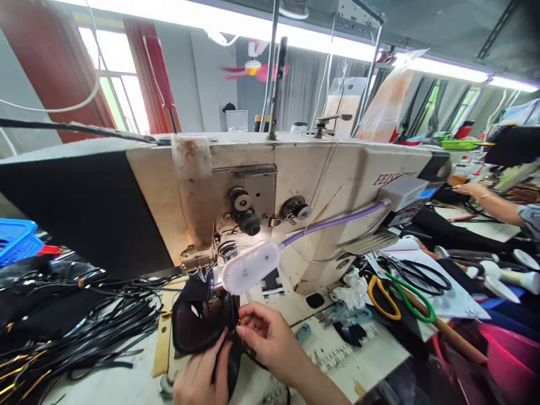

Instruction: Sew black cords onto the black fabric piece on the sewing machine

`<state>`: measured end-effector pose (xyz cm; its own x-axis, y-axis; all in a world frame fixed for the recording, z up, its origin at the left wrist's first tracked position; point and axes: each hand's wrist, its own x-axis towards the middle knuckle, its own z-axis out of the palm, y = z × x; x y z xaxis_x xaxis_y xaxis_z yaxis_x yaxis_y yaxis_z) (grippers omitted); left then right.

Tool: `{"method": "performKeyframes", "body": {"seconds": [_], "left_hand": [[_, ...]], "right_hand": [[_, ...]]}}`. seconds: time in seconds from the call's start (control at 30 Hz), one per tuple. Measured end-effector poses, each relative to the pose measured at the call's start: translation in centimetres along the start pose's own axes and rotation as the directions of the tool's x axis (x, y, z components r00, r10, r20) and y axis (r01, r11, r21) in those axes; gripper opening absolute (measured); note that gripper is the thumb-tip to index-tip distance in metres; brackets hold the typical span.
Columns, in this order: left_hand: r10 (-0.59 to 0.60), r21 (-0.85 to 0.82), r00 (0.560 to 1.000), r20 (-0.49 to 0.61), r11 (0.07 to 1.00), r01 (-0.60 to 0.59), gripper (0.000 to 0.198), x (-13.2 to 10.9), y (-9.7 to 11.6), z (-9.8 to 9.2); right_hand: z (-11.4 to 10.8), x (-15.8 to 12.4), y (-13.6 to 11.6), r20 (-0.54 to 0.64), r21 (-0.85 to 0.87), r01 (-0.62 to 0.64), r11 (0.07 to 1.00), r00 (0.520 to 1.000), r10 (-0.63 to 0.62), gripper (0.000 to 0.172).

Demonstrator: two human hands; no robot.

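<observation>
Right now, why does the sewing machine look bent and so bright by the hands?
Head view: the wide lens bows the sewing machine; the small lamp glares white above the dark piece that left hand and right hand hold; the pink fan is blurred.

I hold a dark, glossy leather-like piece (192, 329); the sewing machine (337, 169) is scuffed painted metal, its lamp (251, 269) smooth plastic.

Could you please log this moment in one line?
left hand: holds black leather piece | right hand: pinches its edge | beside: cream sewing machine
</observation>
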<state>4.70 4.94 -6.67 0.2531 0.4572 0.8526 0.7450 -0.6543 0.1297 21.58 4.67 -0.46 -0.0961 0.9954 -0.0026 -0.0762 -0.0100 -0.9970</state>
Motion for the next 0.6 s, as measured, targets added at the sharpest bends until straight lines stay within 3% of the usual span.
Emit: {"method": "performKeyframes", "body": {"seconds": [0.13,0.3,0.43,0.6], "left_hand": [[-0.003,-0.044,0.997,0.077,0.999,0.007,0.015,-0.2,-1.2,-1.4],[0.031,-0.025,0.988,0.149,0.999,-0.027,0.019,-1.6,-5.8,-4.1],[0.019,-0.033,0.978,0.210,0.999,-0.013,0.027,-1.4,-8.9,-6.4],[0.030,0.013,0.968,0.249,0.999,-0.034,0.025,-1.3,-9.3,-6.9]], "right_hand": [[0.4,0.3,0.4,0.000,0.052,-0.012,0.999,1.000,0.012,0.041],[0.6,0.9,0.8,0.037,0.115,-0.061,0.992,0.998,0.057,0.046],[0.6,1.2,0.5,0.029,0.113,-0.028,0.993,0.999,0.025,0.044],[1.1,-0.2,1.8,-0.041,-0.027,0.053,0.998,0.998,-0.054,0.044]]}}
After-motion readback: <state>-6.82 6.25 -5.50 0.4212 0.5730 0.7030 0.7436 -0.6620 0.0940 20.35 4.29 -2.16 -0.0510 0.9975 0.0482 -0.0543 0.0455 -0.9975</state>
